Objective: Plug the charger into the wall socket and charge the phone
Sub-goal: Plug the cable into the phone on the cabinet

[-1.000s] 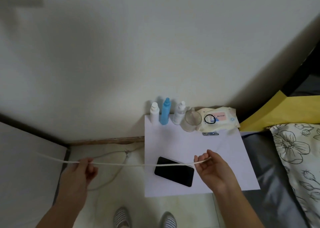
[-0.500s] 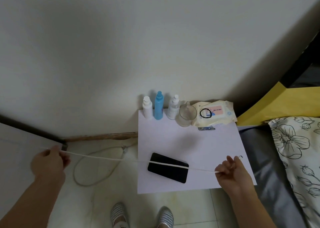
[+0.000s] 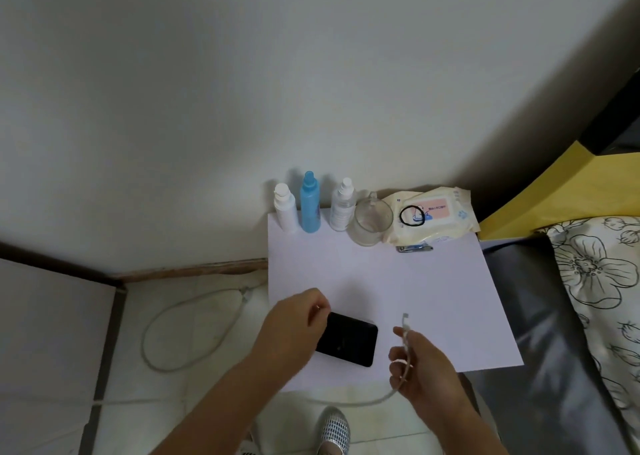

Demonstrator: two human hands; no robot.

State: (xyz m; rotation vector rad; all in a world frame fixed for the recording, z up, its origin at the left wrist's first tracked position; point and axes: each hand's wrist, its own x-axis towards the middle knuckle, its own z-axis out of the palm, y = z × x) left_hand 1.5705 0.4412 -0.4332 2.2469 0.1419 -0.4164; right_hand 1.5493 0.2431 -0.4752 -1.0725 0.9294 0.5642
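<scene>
A black phone (image 3: 349, 342) lies face up near the front of a white table (image 3: 398, 281). My left hand (image 3: 294, 323) rests on the phone's left end, fingers curled over its edge. My right hand (image 3: 415, 368) holds the white charger cable (image 3: 406, 344) close to its end, with the connector tip (image 3: 405, 317) sticking up just right of the phone. From my right hand the cable sags down and runs left across the floor. No wall socket or charger plug is in view.
Three bottles (image 3: 310, 209), a glass cup (image 3: 372, 221) and a wipes pack (image 3: 433, 217) with a black hair tie stand along the table's back edge against the wall. Another cable loop (image 3: 180, 333) lies on the floor at left. A bed with a floral pillow (image 3: 602, 281) borders the right.
My left hand let go of the cable and came right onto the phone. My right hand slid along the cable to its connector end; the cable, earlier stretched taut, now hangs slack.
</scene>
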